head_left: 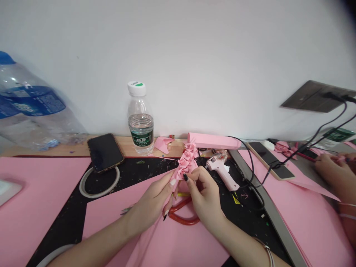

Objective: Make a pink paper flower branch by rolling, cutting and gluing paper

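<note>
My left hand [151,200] is wrapped round the lower part of a pink paper stem, its fingers closed. Pink folded-paper flowers [187,158] run in a row up its top end, which points at the wall. My right hand [205,193] has thumb and forefinger pinched together at the lowest flower, touching its paper. Beneath both hands lies a large pink paper sheet [108,218]. A tool with red looped handles [185,221] rests on that sheet, partly hidden by my hands; what kind it is I cannot tell.
Right of my hands lies a pink glue gun [224,174] with black cables. Around stand or lie a water bottle [141,126], black phone [105,152], tape roll [83,187], big plastic bottle [30,98] and another phone [271,161]. Another person's hand [335,170] works at far right.
</note>
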Demonstrator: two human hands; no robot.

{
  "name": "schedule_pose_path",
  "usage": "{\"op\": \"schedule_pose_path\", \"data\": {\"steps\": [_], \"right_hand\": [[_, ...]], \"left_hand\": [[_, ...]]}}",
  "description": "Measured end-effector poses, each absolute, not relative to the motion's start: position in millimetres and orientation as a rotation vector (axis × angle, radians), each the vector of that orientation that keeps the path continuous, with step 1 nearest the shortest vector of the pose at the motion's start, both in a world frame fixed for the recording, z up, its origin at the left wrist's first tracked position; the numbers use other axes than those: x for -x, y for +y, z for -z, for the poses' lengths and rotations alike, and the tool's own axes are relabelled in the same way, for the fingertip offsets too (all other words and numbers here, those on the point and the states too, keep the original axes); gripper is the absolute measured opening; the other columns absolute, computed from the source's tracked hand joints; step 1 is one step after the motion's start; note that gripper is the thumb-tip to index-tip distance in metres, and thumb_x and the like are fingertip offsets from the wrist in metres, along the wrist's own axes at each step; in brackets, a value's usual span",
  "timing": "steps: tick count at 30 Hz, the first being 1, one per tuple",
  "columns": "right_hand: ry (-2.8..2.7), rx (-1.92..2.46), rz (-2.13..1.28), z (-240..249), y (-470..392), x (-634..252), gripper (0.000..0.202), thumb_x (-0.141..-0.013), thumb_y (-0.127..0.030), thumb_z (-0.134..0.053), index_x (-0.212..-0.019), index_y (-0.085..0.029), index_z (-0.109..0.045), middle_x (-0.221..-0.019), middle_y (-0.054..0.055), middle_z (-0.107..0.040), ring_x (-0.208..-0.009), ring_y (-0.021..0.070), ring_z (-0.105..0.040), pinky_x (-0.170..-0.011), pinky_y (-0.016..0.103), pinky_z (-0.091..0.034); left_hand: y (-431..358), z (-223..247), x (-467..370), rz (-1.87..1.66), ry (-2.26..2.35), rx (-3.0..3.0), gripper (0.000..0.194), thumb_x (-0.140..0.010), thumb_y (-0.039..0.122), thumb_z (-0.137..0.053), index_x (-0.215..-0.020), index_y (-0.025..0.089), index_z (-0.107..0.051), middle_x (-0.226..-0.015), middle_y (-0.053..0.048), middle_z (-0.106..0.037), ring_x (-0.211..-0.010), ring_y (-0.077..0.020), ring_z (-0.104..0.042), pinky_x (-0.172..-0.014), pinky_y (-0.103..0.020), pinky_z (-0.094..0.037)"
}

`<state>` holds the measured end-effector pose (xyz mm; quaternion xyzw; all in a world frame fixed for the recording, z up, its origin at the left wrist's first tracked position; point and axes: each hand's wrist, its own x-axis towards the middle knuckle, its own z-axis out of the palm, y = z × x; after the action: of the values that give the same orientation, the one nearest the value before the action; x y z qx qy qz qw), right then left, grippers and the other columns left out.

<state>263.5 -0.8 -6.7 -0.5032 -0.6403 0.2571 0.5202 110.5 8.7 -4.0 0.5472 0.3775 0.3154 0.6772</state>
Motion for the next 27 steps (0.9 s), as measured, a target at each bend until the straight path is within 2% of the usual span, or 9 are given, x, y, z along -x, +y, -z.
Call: {"op": "schedule_pose_path", "data": {"steps": [3, 8, 18, 27], "right_hand": [[-1.569, 1.237, -0.568, 6.2, -1.0, -265.0, 0.02, -0.085, -0.01, -0.05, -0.068, -0.021, -0.049, -0.069, -0.002, -0.049, -0.062, 0.0135, -0.045, -0.056, 0.026, -0.035], [-1.641, 1.275, -0.439, 6.4, -1.1, -269.0, 0.011, -0.082, -0.01, -0.055, -0.082, -0.021, -0.055, -0.075, -0.001, -0.051, -0.064, 0.0147, -0.046, -0.056, 0.027, -0.036], [-1.688, 1.269, -0.366, 8.2, -0.7, -267.8, 0.017, -0.083, -0.008, -0.052, -0.093, -0.02, -0.057, -0.086, 0.003, -0.054, -0.07, 0.0155, -0.05, -0.056, 0.026, -0.037], [-1.673, 1.289, -0.42, 6.3, -0.2, -268.3, 0.014, -0.082, -0.007, -0.049, -0.083, -0.019, -0.056, -0.078, 0.002, -0.052, -0.067, 0.0147, -0.048, -0.056, 0.026, -0.037]], "left_hand": [[9.1, 5.4, -110.0, -0.738, 0.837, -1.168, 0.031, -0.096, 0.044, -0.04, -0.112, 0.021, -0.055, -0.064, 0.004, -0.046, -0.048, -0.0093, -0.036, -0.051, -0.022, -0.035], [10.0, 7.7, -109.1, -0.777, 0.812, -1.061, 0.032, -0.094, 0.044, -0.045, -0.118, 0.024, -0.052, -0.068, 0.005, -0.047, -0.049, -0.0082, -0.035, -0.049, -0.021, -0.034], [9.2, 6.8, -109.8, -0.722, 0.823, -1.165, 0.036, -0.096, 0.045, -0.04, -0.121, 0.021, -0.049, -0.064, 0.006, -0.045, -0.05, -0.009, -0.036, -0.051, -0.022, -0.035], [8.1, 4.4, -110.4, -0.701, 0.837, -1.228, 0.035, -0.097, 0.045, -0.035, -0.114, 0.02, -0.053, -0.066, 0.005, -0.046, -0.048, -0.0089, -0.035, -0.051, -0.022, -0.035]]}}
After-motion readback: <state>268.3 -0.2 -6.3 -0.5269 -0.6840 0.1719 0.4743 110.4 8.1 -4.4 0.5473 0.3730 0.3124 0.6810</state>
